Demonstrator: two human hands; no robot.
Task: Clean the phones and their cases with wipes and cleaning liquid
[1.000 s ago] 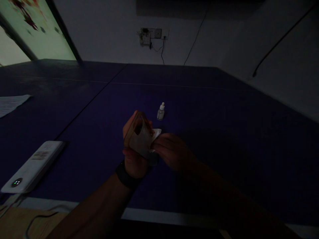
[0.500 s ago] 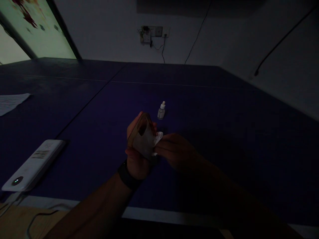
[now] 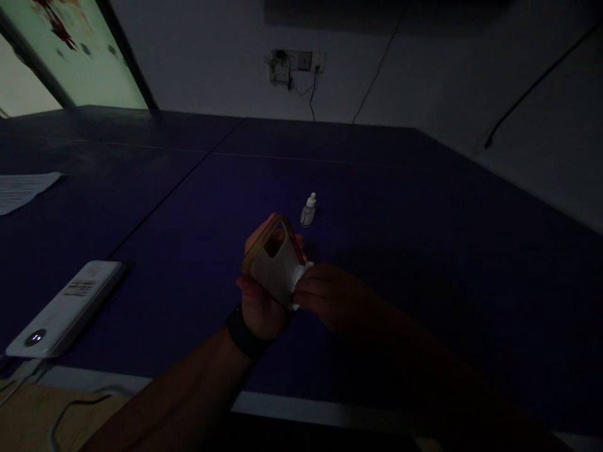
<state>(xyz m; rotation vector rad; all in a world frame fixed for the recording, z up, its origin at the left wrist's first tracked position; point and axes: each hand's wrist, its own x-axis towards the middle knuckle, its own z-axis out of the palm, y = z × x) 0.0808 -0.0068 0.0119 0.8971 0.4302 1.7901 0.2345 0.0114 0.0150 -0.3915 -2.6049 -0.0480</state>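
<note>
Phone case (image 3: 269, 275) in hand, you work in dim light above a dark blue table (image 3: 198, 220). Your left hand (image 3: 260, 309), a black band (image 3: 244, 334) at its wrist, grips the case from beneath and around its side, thumb at the near edge and fingers showing along the far one. The case is tilted, its camera cutout toward the upper end, its rim brownish and its back pale. Your right hand (image 3: 326, 295) pinches a white tissue (image 3: 301, 271) against the case's right-hand end; its fingertips are partly hidden in the folds.

Just beyond your hands, a small dropper bottle (image 3: 308, 216) stands upright on the table, apart from both. Well to the left lies a white power bank (image 3: 70, 304), its round display (image 3: 36, 338) lit and a cable (image 3: 29, 370) at its near end. Farther back, a sheet of paper (image 3: 26, 191) reaches in from the left edge. Behind the table, wall sockets (image 3: 294, 61) carry plugs and dark cords (image 3: 313, 97).
</note>
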